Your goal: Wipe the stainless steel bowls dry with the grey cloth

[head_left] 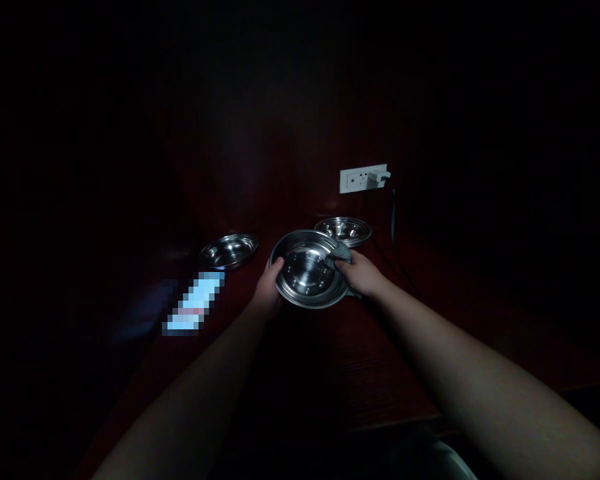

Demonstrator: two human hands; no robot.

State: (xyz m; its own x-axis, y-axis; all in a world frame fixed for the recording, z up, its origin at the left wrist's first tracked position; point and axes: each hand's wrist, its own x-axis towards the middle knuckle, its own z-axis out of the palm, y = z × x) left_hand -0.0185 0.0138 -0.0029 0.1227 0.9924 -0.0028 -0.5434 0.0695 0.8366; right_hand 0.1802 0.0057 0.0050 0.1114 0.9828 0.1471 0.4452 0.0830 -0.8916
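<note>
Bowl (pixel 307 272) sits mid-frame, its rim gripped by the left hand (pixel 269 285); the right hand (pixel 364 275) pinches a cloth (pixel 339 254) against its right edge. Wiping seems under way; whether 2 other bowls (pixel 230 251) (pixel 345 230) behind are done, I cannot tell.

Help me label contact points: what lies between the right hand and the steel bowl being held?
A gray cloth, at the rim of the steel bowl, under the thumb of the right hand; the head view shows it.
</note>
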